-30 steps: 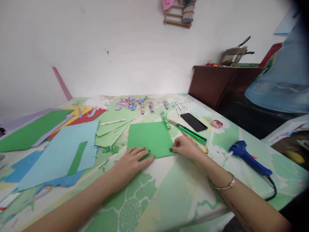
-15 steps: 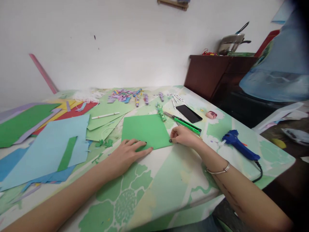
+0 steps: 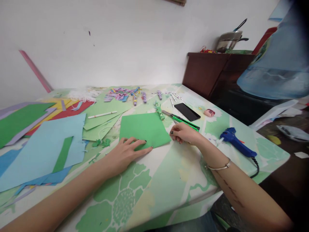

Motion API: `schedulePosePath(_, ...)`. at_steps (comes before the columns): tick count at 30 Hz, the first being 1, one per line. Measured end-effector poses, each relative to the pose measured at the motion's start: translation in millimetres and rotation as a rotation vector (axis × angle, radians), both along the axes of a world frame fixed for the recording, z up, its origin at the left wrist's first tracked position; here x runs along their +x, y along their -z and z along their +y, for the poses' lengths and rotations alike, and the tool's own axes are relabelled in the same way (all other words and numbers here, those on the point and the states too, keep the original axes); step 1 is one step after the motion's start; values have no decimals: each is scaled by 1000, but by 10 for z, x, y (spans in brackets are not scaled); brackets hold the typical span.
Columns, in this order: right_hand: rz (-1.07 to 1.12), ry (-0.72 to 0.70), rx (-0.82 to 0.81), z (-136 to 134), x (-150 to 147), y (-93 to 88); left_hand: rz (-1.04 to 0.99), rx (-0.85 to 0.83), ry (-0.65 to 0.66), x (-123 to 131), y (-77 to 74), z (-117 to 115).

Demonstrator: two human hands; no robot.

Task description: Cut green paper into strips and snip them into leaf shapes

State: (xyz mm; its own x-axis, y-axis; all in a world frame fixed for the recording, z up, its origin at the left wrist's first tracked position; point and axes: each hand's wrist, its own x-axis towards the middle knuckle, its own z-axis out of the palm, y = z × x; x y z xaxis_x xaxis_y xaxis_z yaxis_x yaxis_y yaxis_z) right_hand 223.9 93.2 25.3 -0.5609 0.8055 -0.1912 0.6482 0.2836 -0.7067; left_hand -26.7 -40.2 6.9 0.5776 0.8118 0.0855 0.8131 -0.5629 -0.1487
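Observation:
A square sheet of green paper (image 3: 145, 129) lies flat on the patterned table (image 3: 169, 180). My left hand (image 3: 126, 153) rests flat on the sheet's near left corner, fingers stretched out. My right hand (image 3: 184, 132) sits just off the sheet's right corner with its fingers curled in; what they hold, if anything, is hidden. Green-handled scissors (image 3: 183, 120) lie right behind the right hand. A small green paper figure (image 3: 159, 112) lies at the sheet's far right corner.
A black phone (image 3: 187, 111), a pink eraser (image 3: 209, 112) and a blue glue gun (image 3: 236, 143) with cord lie to the right. Light blue paper (image 3: 43, 145), green and red sheets cover the left side. Paper scraps (image 3: 120, 94) lie at the back. A dark cabinet (image 3: 212, 71) stands beyond.
My right hand has slid slightly off the sheet's right corner toward the scissors. My left hand stays pressed on the paper. The camera has tilted a little.

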Motion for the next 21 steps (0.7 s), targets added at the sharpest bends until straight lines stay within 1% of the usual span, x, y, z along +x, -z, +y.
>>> schedulePosePath(4,31,-70,-28,-46,5,-69,-33,-2,2,-3,2,-3)
schedulePosePath(8,-6,-93,22,-52,3,-66,-58,-34,-11,-1,30,-20)
schedulePosePath(11,-53,-74,76,-43,-21,-28,-184,-37,-43,-19,60,-45)
schedulePosePath(13,-82,-61,106,-40,-40,-9,-299,-35,-108,-54,57,-64)
schedulePosePath(15,-108,-44,127,-39,-53,5,-376,-28,-219,-110,31,-77)
schedulePosePath(17,-134,-22,140,-35,-58,16,-408,-36,-346,-177,-8,-80)
schedulePosePath(21,-177,7,143,-23,-56,37,-456,-154,-534,-289,-71,-53)
